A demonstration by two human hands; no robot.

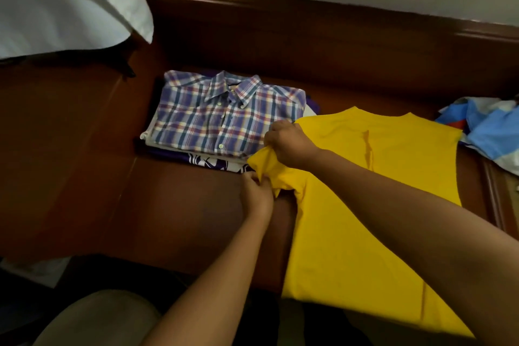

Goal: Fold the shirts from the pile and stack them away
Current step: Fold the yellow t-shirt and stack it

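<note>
A yellow shirt (365,205) lies spread flat on the brown wooden surface (84,163), its lower part hanging over the front edge. My left hand (257,194) pinches the edge of its left sleeve. Just above, my right hand (289,143) grips the same sleeve at the shoulder. To the left stands a stack of folded shirts with a plaid button shirt (224,115) on top and a purple-and-white shirt (213,163) showing beneath it.
A crumpled blue, white and red garment (488,129) lies at the right edge. A white cloth (61,0) hangs at the top left. A raised wooden rail (309,5) runs along the back below a pale wall.
</note>
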